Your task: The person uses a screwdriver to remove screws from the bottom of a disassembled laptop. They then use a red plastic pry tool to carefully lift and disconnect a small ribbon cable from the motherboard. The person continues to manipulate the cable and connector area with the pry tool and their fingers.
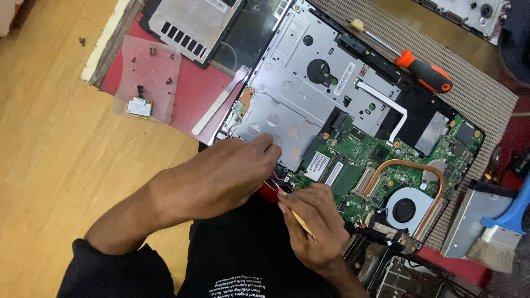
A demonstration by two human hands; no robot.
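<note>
An opened laptop base (331,83) lies in front of me, its green motherboard (381,160), copper heat pipe (408,165) and round fan (406,209) exposed. My left hand (232,171) rests at the near edge of the silver metal frame, fingers pinched by thin red and black wires (279,179). My right hand (312,221) grips a thin yellowish stick tool (301,221), its tip hidden near a small red part (269,191) between both hands.
An orange-handled screwdriver (422,72) lies on the woven mat at the back right. A clear plastic lid (148,77) holds screws and a small wireless card. A white plastic spudger (221,99), a removed cover (193,25), a silver drive (475,221) and a blue brush (505,232) surround the laptop.
</note>
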